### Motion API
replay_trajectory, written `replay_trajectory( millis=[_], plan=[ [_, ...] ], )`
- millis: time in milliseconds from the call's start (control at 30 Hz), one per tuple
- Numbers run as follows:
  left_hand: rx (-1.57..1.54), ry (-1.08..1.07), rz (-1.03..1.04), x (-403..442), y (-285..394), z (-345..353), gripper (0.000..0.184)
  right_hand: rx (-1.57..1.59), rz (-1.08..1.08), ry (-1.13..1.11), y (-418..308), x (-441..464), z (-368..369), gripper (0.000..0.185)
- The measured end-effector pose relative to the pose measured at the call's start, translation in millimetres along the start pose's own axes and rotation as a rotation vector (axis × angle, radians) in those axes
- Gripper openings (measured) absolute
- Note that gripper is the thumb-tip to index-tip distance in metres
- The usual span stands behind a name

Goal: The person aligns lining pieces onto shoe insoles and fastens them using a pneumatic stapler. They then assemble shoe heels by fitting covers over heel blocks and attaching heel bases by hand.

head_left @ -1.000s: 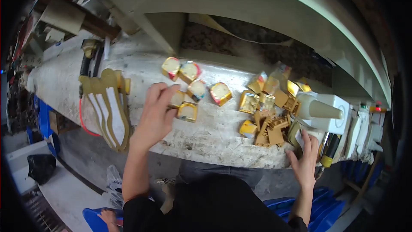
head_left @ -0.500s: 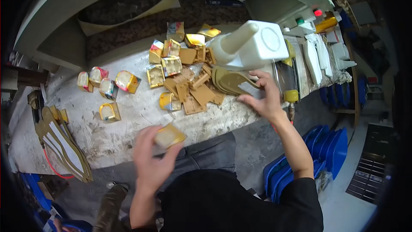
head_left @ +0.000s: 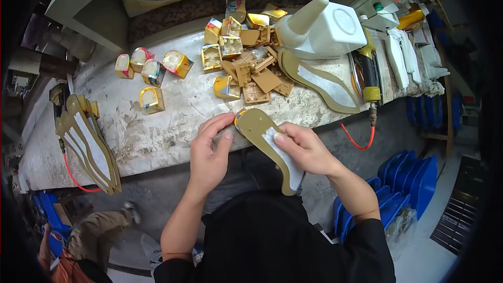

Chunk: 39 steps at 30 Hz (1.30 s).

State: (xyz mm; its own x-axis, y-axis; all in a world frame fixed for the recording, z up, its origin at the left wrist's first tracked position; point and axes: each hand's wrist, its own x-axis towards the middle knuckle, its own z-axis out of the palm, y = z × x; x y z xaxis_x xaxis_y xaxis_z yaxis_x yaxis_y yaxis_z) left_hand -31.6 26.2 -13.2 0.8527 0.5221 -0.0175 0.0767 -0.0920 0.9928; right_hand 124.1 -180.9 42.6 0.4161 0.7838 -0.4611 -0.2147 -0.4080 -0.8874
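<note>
My right hand point(head_left: 306, 149) grips an olive-brown insole point(head_left: 255, 127) with a white patch, thumb on top, tilted in front of the bench. Close to the insole's rounded end, my left hand point(head_left: 209, 152) closes its fingers on a yellow-edged shoe heel point(head_left: 239, 116), mostly hidden behind the insole. More insoles point(head_left: 335, 91) lie stacked on the bench to the right. A loose heel point(head_left: 152, 99) stands beyond my left hand, with several others behind it. Heaped at the middle are brown heel blocks point(head_left: 257, 93) and yellow-printed heels point(head_left: 227, 88).
A white plastic bottle point(head_left: 343, 26) stands behind the right insoles. Beside it lies a yellow-and-black air tool point(head_left: 371, 68) with a red hose point(head_left: 361, 148). Another insole stack point(head_left: 86, 147) overhangs the bench's left edge. Blue plastic pieces point(head_left: 419, 183) stand at lower right; another person point(head_left: 78, 251) is at lower left.
My right hand has taken an insole from the right stack and brought it to the left, in front of my body. The heel in my left hand is now mostly behind it. The view has shifted.
</note>
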Motion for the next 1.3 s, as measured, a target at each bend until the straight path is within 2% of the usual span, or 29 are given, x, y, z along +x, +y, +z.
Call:
replay_trajectory(
  millis=[133, 333, 433, 467, 567, 700, 833, 900, 933, 967, 1000, 1033, 1067, 1133, 1300],
  plan=[
    [-0.127, 0.082, -0.073, 4, 9, 8, 0.029, -0.123, 0.02, 0.005, 4, 15, 9, 0.027],
    [0.162, 0.182, 0.074, 3, 11, 25, 0.028, -0.37, 0.045, 0.071, -4, 16, 16, 0.027],
    [0.22, 0.209, 0.112, 3, 11, 28, 0.026, -0.065, -0.187, 0.331, 0, 24, 32, 0.022],
    [0.214, 0.211, 0.12, 5, 11, 28, 0.025, -0.066, -0.189, 0.336, 1, 31, 33, 0.022],
    [0.177, 0.198, 0.101, 9, 13, 25, 0.021, -0.266, -0.334, 0.317, 4, 54, 30, 0.024],
    [0.112, 0.187, 0.048, 14, 13, 24, 0.013, -0.442, -0.343, 0.348, -5, 43, 33, 0.025],
    [0.108, 0.204, 0.06, 16, 10, 26, 0.01, -0.401, -0.347, 0.398, -2, 44, 39, 0.023],
    [0.08, 0.235, 0.051, 16, 9, 26, 0.01, -0.504, -0.52, 0.361, -2, 42, 17, 0.023],
    [0.076, 0.239, 0.052, 18, 9, 25, 0.01, -0.356, -0.378, 0.418, -11, 28, -2, 0.025],
    [0.079, 0.232, 0.058, 17, 9, 25, 0.011, -0.362, -0.273, 0.587, -40, 7, -25, 0.03],
    [0.081, 0.224, 0.062, 16, 8, 24, 0.011, -0.641, -0.492, 0.865, -27, 0, -80, 0.039],
    [0.084, 0.217, 0.07, 17, 8, 24, 0.011, -0.547, -0.483, 1.05, -50, -8, -110, 0.044],
    [0.08, 0.222, 0.069, 17, 7, 24, 0.011, -0.763, -0.469, 1.23, -45, -11, -158, 0.057],
    [0.087, 0.213, 0.058, 17, 7, 23, 0.012, -0.809, 0.029, 1.001, -39, -23, -227, 0.072],
    [0.113, 0.227, 0.07, 20, 9, 22, 0.013, -0.63, 0.145, 0.796, -33, 14, -274, 0.07]
  ],
)
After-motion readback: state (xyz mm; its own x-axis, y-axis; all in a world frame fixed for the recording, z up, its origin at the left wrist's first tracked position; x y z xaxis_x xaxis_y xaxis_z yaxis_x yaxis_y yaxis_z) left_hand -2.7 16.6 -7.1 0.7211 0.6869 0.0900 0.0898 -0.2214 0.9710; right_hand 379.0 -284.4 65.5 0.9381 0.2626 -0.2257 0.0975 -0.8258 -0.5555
